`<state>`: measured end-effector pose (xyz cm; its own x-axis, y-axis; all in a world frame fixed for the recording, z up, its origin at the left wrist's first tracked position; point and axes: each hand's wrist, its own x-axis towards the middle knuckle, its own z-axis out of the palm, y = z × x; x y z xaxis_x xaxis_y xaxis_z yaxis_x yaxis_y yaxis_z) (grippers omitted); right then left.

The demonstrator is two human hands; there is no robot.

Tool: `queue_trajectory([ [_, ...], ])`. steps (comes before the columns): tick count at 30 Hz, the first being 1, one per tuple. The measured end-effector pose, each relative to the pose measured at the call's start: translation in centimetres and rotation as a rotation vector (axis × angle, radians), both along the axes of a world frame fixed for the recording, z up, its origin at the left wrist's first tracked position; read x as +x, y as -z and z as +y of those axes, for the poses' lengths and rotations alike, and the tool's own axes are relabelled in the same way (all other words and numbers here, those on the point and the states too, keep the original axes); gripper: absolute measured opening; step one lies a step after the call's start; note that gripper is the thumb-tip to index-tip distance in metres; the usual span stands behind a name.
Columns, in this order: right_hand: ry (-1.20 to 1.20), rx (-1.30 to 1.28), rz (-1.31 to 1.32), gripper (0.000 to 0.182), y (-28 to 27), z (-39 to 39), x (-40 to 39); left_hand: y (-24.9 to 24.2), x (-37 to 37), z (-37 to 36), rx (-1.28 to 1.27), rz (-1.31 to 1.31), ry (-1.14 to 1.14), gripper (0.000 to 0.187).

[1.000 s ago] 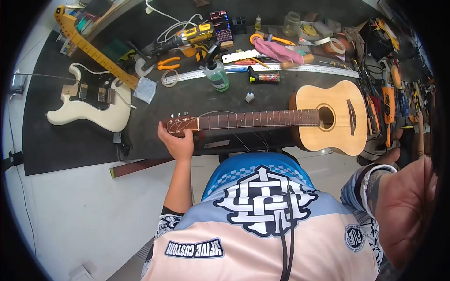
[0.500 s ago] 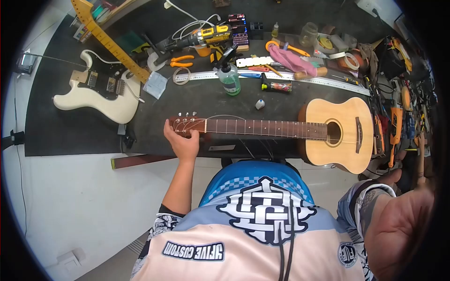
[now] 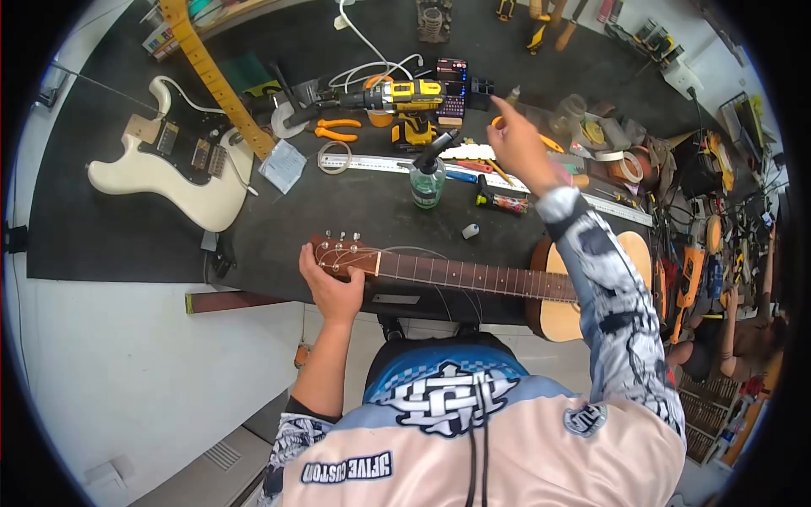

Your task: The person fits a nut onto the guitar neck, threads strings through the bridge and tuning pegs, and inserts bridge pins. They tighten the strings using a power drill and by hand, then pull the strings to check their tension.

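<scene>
An acoustic guitar lies along the front of the dark bench, its headstock to the left and its pale body at the right, partly behind my right sleeve. My left hand is closed around the headstock, thumb on the near side. Loose strings curl from the tuning pegs and hang past the neck. Out over the middle of the bench, my right hand has its index finger stretched out and holds nothing visible. Beneath it are a white notched strip and an orange-handled tool, partly hidden.
A white electric guitar body rests at the left. Behind the neck are a green-liquid spray bottle, a yellow drill, orange pliers, a long steel ruler and a small white bottle. Tools crowd the right side.
My right hand has swung from the lower right, near the camera, to above the bench's middle, covering the pink cloth. My left hand stays on the headstock. The view has shifted.
</scene>
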<state>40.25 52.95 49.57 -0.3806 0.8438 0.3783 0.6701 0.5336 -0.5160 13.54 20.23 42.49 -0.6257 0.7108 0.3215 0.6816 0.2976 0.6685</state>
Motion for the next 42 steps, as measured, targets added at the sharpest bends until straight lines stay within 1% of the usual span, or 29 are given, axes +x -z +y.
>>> queue_trajectory([
  [3,0.047,-0.105,-0.291,0.064,2.6,4.7,-3.4,-0.2,-0.1,-0.1,-0.018,0.064,0.037,0.092],
  [7,0.091,-0.152,-0.362,0.071,4.4,8.7,-6.4,-0.1,-0.1,-0.3,-0.034,0.061,0.038,0.093],
  [10,0.147,-0.139,-0.359,0.073,4.7,10.7,-7.6,-0.5,0.0,-0.1,-0.031,0.062,0.047,0.093],
  [14,0.175,-0.156,-0.422,0.073,4.6,12.5,-7.8,-0.6,0.0,-0.1,-0.052,0.049,0.038,0.094],
  [21,0.138,-0.12,-0.467,0.07,4.6,13.2,-7.8,-0.9,0.0,0.1,-0.055,0.076,0.042,0.093],
  [24,0.163,-0.075,-0.386,0.068,5.4,13.0,-7.5,-0.7,0.0,0.0,-0.032,0.048,0.029,0.092],
  [28,0.149,-0.037,-0.396,0.066,6.7,12.4,-6.2,-0.2,-0.1,0.0,-0.015,0.029,0.021,0.09],
  [33,0.152,-0.049,-0.428,0.064,7.6,11.5,-4.7,-0.4,0.0,-0.1,-0.058,0.062,0.038,0.093],
  [42,0.084,-0.023,-0.47,0.068,8.7,11.1,-4.1,0.1,-0.3,-0.3,-0.05,0.063,0.044,0.092],
])
